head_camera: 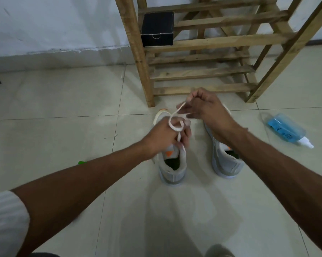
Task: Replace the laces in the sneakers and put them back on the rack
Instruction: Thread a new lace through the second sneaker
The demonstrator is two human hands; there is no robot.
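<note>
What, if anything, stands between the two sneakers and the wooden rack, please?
Nothing visible does: the sneakers sit on the floor just before the rack, its lower slats bare. A black box occupies only a higher shelf's left end.

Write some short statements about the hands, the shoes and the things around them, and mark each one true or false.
1. The left hand and the right hand both hold the lace. True.
2. The sneakers stand on the rack. False: they stand on the floor in front of it.
3. A black box sits on a shelf of the rack. True.
4. The blue bottle stands upright. False: it lies on its side on the floor, to the right of the sneakers.
</note>
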